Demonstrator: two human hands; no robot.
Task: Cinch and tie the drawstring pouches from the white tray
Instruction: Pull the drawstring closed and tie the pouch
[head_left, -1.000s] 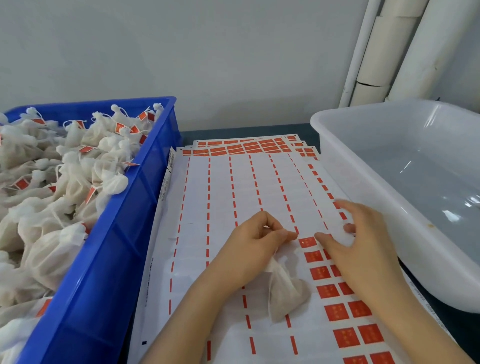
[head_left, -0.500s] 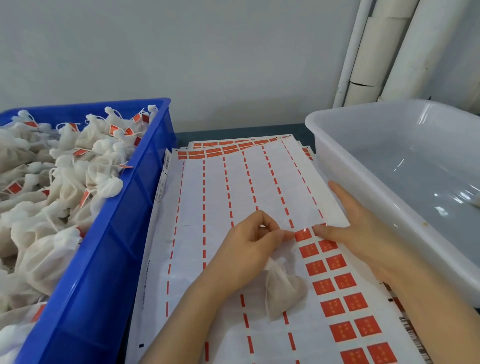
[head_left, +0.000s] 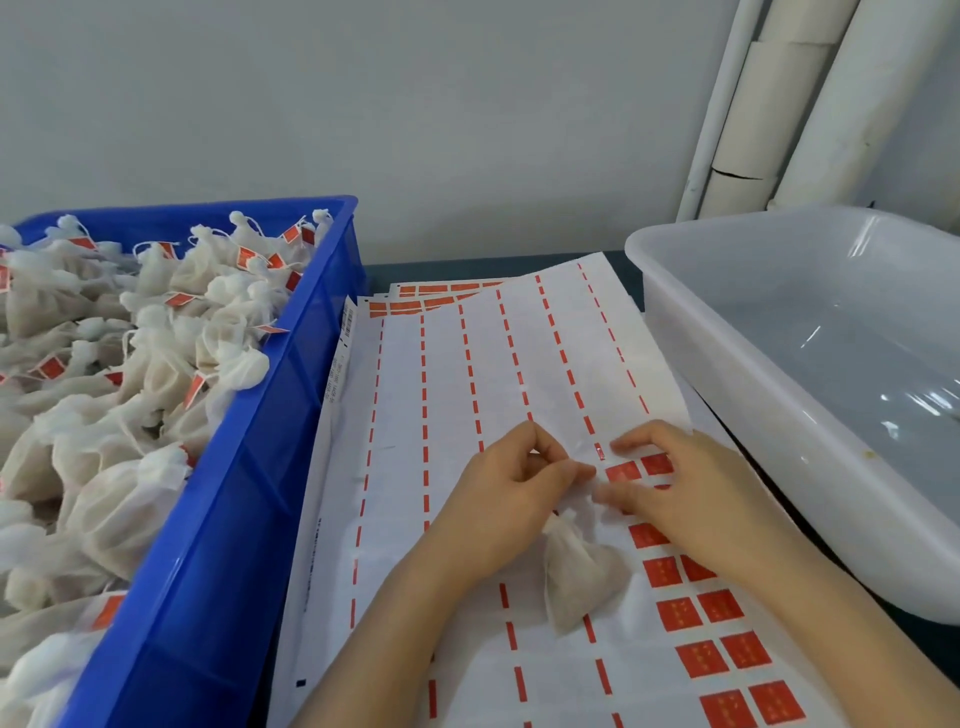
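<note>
A small off-white drawstring pouch (head_left: 576, 582) lies on the sticker sheet (head_left: 467, 374) in front of me. My left hand (head_left: 498, 499) pinches its gathered neck, fingers curled with thumb and forefinger together. My right hand (head_left: 691, 493) rests on the sheet just right of the left one, fingers bent. Its forefinger tip touches the sheet beside a red sticker (head_left: 601, 453) that stands partly lifted; its thumb lies lower, close to the pouch's neck. The white tray (head_left: 727, 364) stands at the right and shows no pouches inside.
A blue crate (head_left: 234, 519) at the left is heaped with tied pouches (head_left: 130, 364) bearing red tags. More sticker sheets lie stacked under the top one. White pipes (head_left: 810, 104) run up the wall at the back right.
My right hand has slid left across the sheet until it is close to my left hand. The top sheet has turned slightly. My left hand keeps its pinch on the pouch.
</note>
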